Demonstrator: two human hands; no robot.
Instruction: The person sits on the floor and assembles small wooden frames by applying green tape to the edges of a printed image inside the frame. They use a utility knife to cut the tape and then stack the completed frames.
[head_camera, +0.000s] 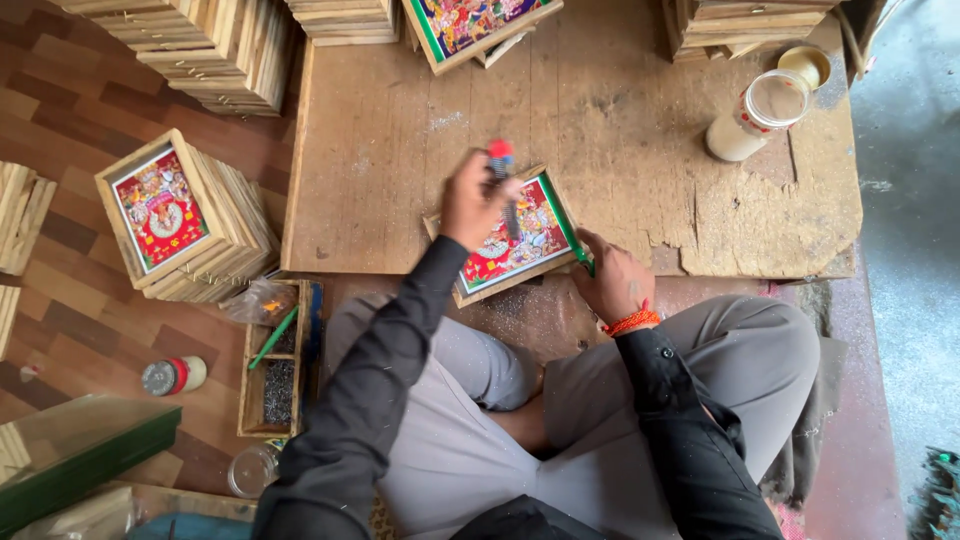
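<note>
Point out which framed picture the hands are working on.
The green-edged framed picture at the board's near edge, between the left hand and right hand; the others sit on stacks.

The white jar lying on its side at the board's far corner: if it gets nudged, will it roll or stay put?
The white jar lies on its side, open mouth toward the camera, so a nudge would probably roll it. It sits close to the worn edge of the wooden board, so it could roll off. It looks like light plastic, likely easy to shift.
</note>
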